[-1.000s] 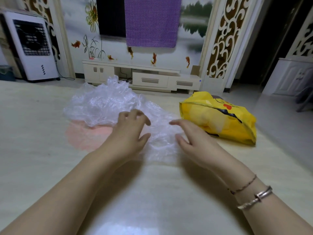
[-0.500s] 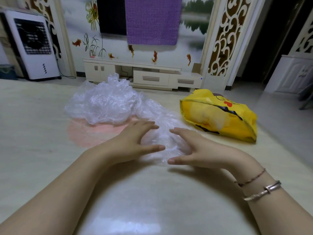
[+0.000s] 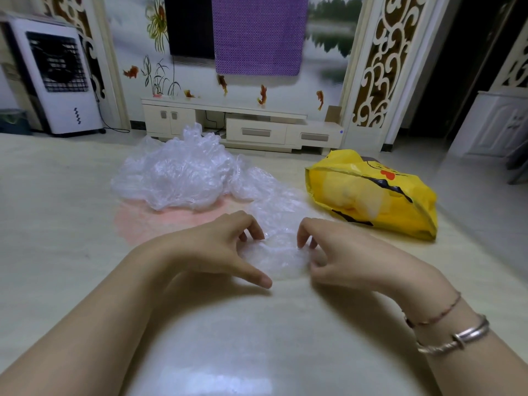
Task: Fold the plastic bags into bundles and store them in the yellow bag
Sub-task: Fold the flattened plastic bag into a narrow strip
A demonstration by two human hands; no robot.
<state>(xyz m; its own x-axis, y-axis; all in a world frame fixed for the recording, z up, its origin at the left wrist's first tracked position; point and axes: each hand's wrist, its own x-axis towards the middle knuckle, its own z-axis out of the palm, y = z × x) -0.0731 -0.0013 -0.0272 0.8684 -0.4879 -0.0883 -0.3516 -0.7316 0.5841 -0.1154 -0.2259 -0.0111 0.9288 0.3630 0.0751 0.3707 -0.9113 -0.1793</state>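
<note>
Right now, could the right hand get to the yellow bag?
Probably yes: the right hand pinches the clear bag, and only bare floor lies between it and the yellow bag.

Both hands' fingers (image 3: pixel 303 234) pinch a clear plastic bag (image 3: pixel 281 252) beside the yellow bag (image 3: pixel 400 204)

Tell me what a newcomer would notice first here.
Front and centre, the left hand and right hand pinch a clear bag lying on the floor. Behind the left hand sits a heap of crumpled clear bags over a pink patch. To the right lies the yellow bag with pale bundles showing through it.
</note>
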